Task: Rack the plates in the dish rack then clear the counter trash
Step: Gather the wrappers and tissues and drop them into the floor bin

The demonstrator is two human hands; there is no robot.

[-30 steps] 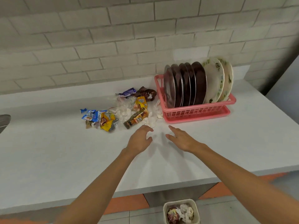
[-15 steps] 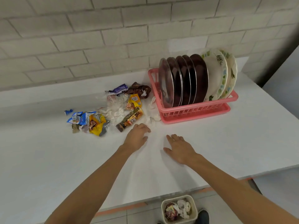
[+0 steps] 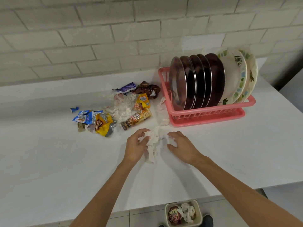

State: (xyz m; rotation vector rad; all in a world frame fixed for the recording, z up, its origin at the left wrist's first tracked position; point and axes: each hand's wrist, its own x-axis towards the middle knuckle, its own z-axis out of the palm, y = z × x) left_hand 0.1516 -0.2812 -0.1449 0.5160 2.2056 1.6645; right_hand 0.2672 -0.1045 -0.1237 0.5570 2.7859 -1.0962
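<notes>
Centre frame: crumpled white paper tissue (image 3: 153, 140) on tabletop (image 3: 49, 153).
Left hand (image 3: 136, 148) grips it; right hand (image 3: 183, 147) half-open beside, likely corralling.

White counter (image 3: 49, 161): rack (image 3: 205, 113), wrappers (image 3: 101, 123), tissues (image 3: 153, 141).
</notes>
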